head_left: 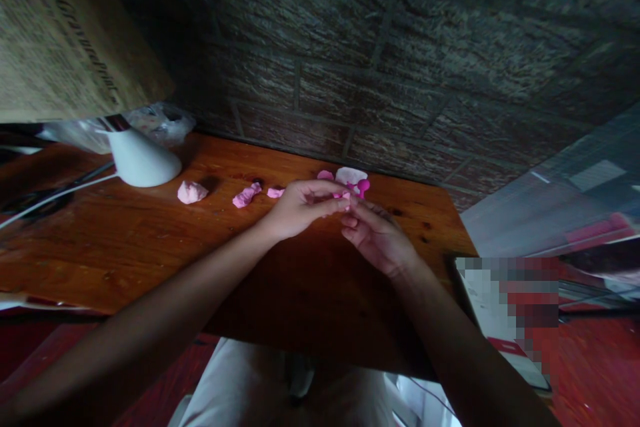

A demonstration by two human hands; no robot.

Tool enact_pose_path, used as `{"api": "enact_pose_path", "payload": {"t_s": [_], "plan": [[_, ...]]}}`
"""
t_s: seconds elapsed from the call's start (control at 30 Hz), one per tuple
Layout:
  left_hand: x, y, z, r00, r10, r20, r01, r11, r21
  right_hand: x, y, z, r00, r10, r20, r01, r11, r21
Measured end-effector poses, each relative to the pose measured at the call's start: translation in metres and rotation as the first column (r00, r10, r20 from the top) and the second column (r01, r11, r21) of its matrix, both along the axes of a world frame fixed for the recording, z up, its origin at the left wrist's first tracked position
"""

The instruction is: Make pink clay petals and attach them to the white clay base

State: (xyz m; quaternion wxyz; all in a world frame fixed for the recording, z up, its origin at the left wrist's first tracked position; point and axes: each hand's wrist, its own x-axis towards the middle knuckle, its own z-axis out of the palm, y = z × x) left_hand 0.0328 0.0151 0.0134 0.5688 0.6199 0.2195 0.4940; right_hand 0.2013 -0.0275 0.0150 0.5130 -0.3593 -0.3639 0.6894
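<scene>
My left hand [305, 205] and my right hand [380, 233] meet above the wooden table, fingertips together. Between them they pinch a small piece of pink modelling clay [347, 198]. Just behind the fingers lie a bright pink plastic piece with a round end [363, 185], a whitish pink sheet or packet [351, 176] and a flat round pink piece [325, 175], all partly covered by my hands. A row of pink clay stretches to the left: a pale lump [193, 192], a longer twisted lump [247, 195] and a small bit [275, 193] beside my left hand.
The wooden table [125, 247] backs onto a dark brick wall [320, 93]. At the left stands a lamp with a white base [143, 157] and a printed shade [75, 47], its cable and a clear plastic bag nearby. A translucent bin [560, 180] borders the right side.
</scene>
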Motion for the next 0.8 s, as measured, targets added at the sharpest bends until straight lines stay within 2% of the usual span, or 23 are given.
{"api": "enact_pose_path", "payload": {"t_s": [0.17, 0.33, 0.43, 0.6, 0.8], "plan": [[0.000, 0.001, -0.002, 1.000, 0.008, 0.029, -0.007, 0.999, -0.045, -0.002, 0.000, 0.001, 1.000, 0.006, -0.016, -0.007, 1.000, -0.027], [0.001, 0.007, -0.010, 0.991, -0.023, 0.132, 0.039, 0.992, -0.119, -0.001, -0.001, 0.002, 0.996, -0.030, 0.079, 0.024, 0.997, 0.078], [0.000, 0.009, -0.014, 0.990, -0.056, 0.127, 0.075, 0.986, -0.150, -0.002, -0.002, 0.003, 0.990, -0.075, 0.123, 0.059, 0.990, 0.128], [0.000, 0.008, -0.015, 0.993, -0.083, 0.078, 0.093, 0.985, -0.144, -0.003, -0.003, 0.005, 0.979, -0.117, 0.166, 0.090, 0.982, 0.164], [0.000, 0.007, -0.012, 0.993, -0.085, 0.084, 0.094, 0.990, -0.107, -0.004, -0.003, 0.002, 0.977, -0.107, 0.184, 0.073, 0.981, 0.181]]}}
